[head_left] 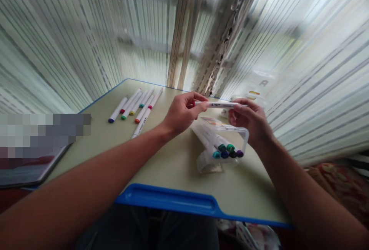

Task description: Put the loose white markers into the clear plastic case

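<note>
A white marker (220, 105) with a red cap lies level between my two hands, above the table. My left hand (184, 110) pinches its red-capped end. At the other end, my right hand (250, 117) has thumb and fingers closed on the barrel. Just below sits an open clear plastic marker case (246, 136), its caps facing me: teal, green, dark blue, black and purple. To the left, several loose white markers (117, 110) lie on the table with blue, red, green, yellow, orange, teal and pink ends. One marker (141, 125) is partly hidden behind my left forearm.
The pale table (170, 165) has a blue rim and a blue molded tray (173, 200) along its near edge. A screen-like device (37, 169), partly blurred out, stands at the left. Striped sheer curtains (144, 23) hang behind. A translucent package (256, 88) stands at the back right.
</note>
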Motion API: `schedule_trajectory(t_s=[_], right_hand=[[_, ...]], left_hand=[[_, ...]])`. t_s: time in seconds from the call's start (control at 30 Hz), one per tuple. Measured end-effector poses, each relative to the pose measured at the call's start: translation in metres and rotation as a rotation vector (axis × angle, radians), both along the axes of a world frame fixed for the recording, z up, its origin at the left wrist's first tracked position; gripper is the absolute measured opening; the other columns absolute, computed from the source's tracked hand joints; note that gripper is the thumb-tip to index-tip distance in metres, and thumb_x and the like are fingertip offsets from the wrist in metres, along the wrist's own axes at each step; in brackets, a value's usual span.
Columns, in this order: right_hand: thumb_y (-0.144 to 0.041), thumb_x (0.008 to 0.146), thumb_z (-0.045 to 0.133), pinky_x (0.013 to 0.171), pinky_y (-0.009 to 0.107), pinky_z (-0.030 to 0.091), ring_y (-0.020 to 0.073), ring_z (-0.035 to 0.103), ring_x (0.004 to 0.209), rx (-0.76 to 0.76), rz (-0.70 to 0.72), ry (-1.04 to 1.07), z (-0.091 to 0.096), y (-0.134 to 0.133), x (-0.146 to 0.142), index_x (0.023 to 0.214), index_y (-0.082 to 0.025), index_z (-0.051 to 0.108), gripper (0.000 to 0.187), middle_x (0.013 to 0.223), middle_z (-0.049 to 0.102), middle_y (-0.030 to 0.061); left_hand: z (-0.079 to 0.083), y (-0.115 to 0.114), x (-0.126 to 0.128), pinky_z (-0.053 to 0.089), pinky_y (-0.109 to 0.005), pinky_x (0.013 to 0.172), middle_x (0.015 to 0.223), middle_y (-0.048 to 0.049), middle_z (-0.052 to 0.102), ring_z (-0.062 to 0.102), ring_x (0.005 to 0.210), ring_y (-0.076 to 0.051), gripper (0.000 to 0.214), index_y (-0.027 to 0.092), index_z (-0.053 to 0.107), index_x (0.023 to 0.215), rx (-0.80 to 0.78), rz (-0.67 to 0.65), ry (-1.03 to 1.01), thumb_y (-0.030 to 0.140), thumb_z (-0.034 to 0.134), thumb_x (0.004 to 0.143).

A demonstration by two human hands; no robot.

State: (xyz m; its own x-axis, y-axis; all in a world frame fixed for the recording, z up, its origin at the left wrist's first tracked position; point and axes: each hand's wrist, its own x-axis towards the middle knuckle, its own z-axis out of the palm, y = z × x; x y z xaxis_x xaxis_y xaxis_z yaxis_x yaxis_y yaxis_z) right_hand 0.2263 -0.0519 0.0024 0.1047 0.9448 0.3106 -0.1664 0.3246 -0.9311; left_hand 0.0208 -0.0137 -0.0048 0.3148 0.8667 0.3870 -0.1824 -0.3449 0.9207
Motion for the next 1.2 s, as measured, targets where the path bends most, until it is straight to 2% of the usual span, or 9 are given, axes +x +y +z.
schedule_trajectory(t_s=[0.2, 0.47, 0.73, 1.2], right_hand=[[-0.023, 0.069, 0.084, 0.038, 0.021, 0.037, 0.0082, 0.051, 0.042, 0.037, 0.018, 0.04, -0.001, 0.003, 0.0, 0.074, -0.018, 0.071, 0.014, 0.057, 0.064, -0.0015], [-0.024, 0.071, 0.085, 0.04, 0.02, 0.039, 0.0067, 0.053, 0.043, 0.036, 0.061, 0.064, -0.004, 0.004, 0.001, 0.078, -0.015, 0.07, 0.019, 0.063, 0.068, 0.0003], [-0.025, 0.072, 0.085, 0.041, 0.02, 0.04, 0.0069, 0.053, 0.045, 0.044, 0.072, 0.067, -0.005, 0.006, 0.002, 0.08, -0.015, 0.071, 0.019, 0.064, 0.069, 0.0008], [-0.024, 0.072, 0.084, 0.043, 0.02, 0.04, 0.0069, 0.054, 0.047, 0.037, 0.079, 0.043, -0.004, 0.004, 0.002, 0.079, -0.016, 0.071, 0.017, 0.064, 0.069, 0.0002]], left_hand=[[0.002, -0.001, -0.002, 0.038, -0.021, 0.045, 0.074, -0.0032, 0.069, 0.049, 0.049, -0.006, 0.016, 0.013, 0.071, 0.091, -0.036, -0.014, -0.008, 0.023, 0.067, 0.079], [-0.002, 0.002, -0.001, 0.038, -0.021, 0.045, 0.069, 0.0013, 0.063, 0.048, 0.05, -0.006, 0.023, 0.015, 0.07, 0.088, 0.015, 0.022, 0.031, 0.03, 0.081, 0.073], [0.003, -0.002, -0.002, 0.038, -0.019, 0.045, 0.068, -0.0014, 0.069, 0.052, 0.05, -0.007, 0.016, 0.015, 0.071, 0.084, -0.084, -0.014, -0.027, 0.029, 0.075, 0.076], [-0.006, 0.005, -0.002, 0.036, -0.02, 0.043, 0.066, 0.0023, 0.064, 0.047, 0.047, -0.006, 0.022, 0.015, 0.071, 0.085, 0.0, -0.053, -0.044, 0.031, 0.082, 0.074]])
